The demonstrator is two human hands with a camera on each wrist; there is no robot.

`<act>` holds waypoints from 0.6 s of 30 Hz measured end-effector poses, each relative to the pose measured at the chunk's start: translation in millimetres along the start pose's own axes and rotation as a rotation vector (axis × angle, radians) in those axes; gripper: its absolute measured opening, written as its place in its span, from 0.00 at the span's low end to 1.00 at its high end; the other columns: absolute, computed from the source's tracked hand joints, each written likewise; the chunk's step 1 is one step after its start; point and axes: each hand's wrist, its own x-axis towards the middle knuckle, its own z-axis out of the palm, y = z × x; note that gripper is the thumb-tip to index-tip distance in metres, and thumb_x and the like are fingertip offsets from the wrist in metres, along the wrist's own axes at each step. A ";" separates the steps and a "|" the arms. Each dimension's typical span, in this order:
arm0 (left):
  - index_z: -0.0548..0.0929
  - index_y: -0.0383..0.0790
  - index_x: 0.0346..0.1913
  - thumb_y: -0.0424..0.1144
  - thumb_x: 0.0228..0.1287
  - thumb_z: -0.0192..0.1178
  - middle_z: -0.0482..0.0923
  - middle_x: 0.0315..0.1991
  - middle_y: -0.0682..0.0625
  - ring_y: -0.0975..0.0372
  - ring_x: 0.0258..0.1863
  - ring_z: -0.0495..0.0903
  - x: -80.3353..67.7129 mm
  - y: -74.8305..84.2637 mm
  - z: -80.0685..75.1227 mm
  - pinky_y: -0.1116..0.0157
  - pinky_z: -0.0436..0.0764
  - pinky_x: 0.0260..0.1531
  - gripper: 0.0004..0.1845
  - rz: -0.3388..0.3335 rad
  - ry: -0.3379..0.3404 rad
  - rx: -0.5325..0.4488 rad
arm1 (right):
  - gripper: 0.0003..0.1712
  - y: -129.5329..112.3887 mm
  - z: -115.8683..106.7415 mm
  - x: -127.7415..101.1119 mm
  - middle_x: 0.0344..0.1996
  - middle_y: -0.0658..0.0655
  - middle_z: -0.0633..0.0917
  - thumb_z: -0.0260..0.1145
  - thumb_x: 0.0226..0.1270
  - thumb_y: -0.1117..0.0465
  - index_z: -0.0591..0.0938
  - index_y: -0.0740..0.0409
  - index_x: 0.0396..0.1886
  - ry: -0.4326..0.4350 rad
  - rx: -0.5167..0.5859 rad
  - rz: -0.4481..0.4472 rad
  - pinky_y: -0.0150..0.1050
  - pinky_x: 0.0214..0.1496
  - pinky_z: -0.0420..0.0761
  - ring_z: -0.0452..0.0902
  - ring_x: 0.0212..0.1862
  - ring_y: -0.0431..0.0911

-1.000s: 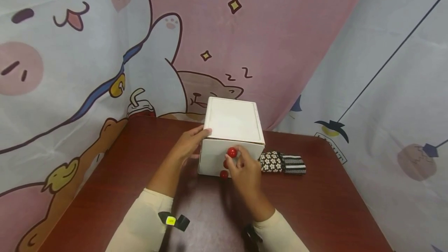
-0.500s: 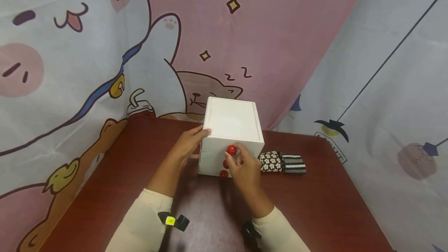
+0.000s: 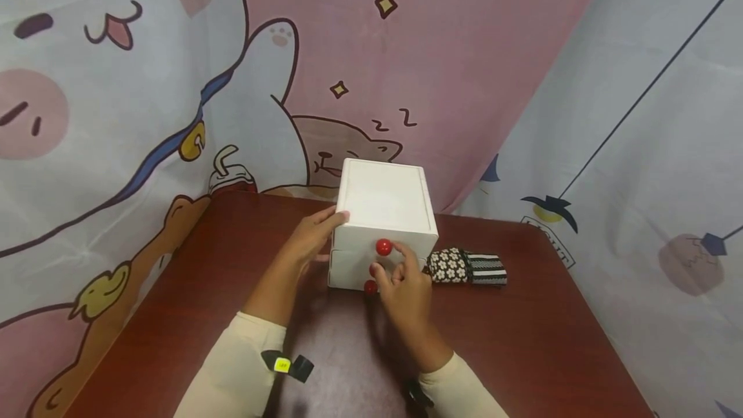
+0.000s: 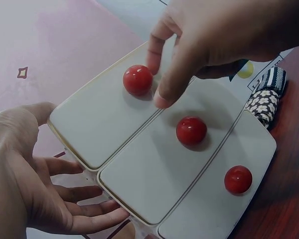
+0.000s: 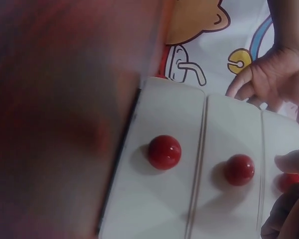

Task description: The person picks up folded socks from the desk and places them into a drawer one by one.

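Standing on the table [image 3: 522, 340] is a white box [image 3: 384, 202] with three drawers stacked one above the other, each bearing a red knob. A person is working at its front with both hands.

The left hand [image 3: 313, 237] is lying flat against the box's left side, fingers straight and slightly spread, the thumb [image 3: 341, 217] hooking over the top front corner. In the left wrist view the same hand [image 4: 27, 174] is showing an open palm, its fingertips reaching just under the edge of the top drawer [image 4: 104, 114].

The right hand [image 3: 403, 282] is hovering at the drawer fronts, fingers loosely curled and gripping nothing. Its index finger [image 4: 157, 47] is touching, or sitting just beside, the top knob [image 3: 383, 248]; the thumb tip [image 4: 164, 97] is hanging just below that knob, above the seam between the top and middle drawers. The middle knob [image 4: 191, 130] is lying just beyond the thumb tip, not touched. The bottom knob [image 4: 238, 179] is sitting well clear of the fingers.

All three drawers are appearing closed, fronts flush with one another.

A folded cloth [image 3: 467, 268], part flowered and part striped, is lying on the table just right of the right hand's knuckles, close against the box's right side. A cartoon curtain [image 3: 145, 82] is hanging behind the table.
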 end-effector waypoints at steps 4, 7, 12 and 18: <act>0.65 0.53 0.87 0.63 0.76 0.62 0.72 0.80 0.36 0.42 0.79 0.73 -0.6 0.7 0.1 0.31 0.78 0.69 0.42 0.002 -0.005 -0.005 | 0.24 -0.7 -0.3 -6.0 0.11 0.46 0.70 0.86 0.59 0.59 0.84 0.62 0.49 -0.023 -0.030 0.059 0.32 0.21 0.69 0.56 0.18 0.28; 0.65 0.54 0.86 0.62 0.75 0.62 0.72 0.80 0.36 0.42 0.79 0.73 -1.1 0.9 -0.1 0.31 0.78 0.69 0.42 0.005 0.001 -0.003 | 0.21 -0.8 -0.6 -8.4 0.12 0.47 0.72 0.86 0.61 0.56 0.85 0.62 0.44 -0.062 -0.067 0.095 0.33 0.21 0.69 0.59 0.18 0.30; 0.66 0.54 0.86 0.62 0.75 0.62 0.73 0.79 0.36 0.43 0.79 0.73 -1.0 1.3 -0.1 0.32 0.79 0.69 0.42 0.006 0.012 0.000 | 0.21 0.0 0.8 -7.9 0.14 0.45 0.75 0.85 0.62 0.48 0.89 0.58 0.42 -0.162 -0.147 0.214 0.38 0.23 0.73 0.66 0.18 0.34; 0.65 0.54 0.87 0.63 0.75 0.62 0.72 0.80 0.36 0.43 0.80 0.72 0.0 1.2 0.0 0.31 0.78 0.70 0.42 -0.006 0.001 -0.007 | 0.19 3.3 6.7 -7.4 0.14 0.46 0.75 0.84 0.61 0.44 0.89 0.53 0.32 -0.210 -0.194 0.295 0.41 0.22 0.70 0.69 0.19 0.40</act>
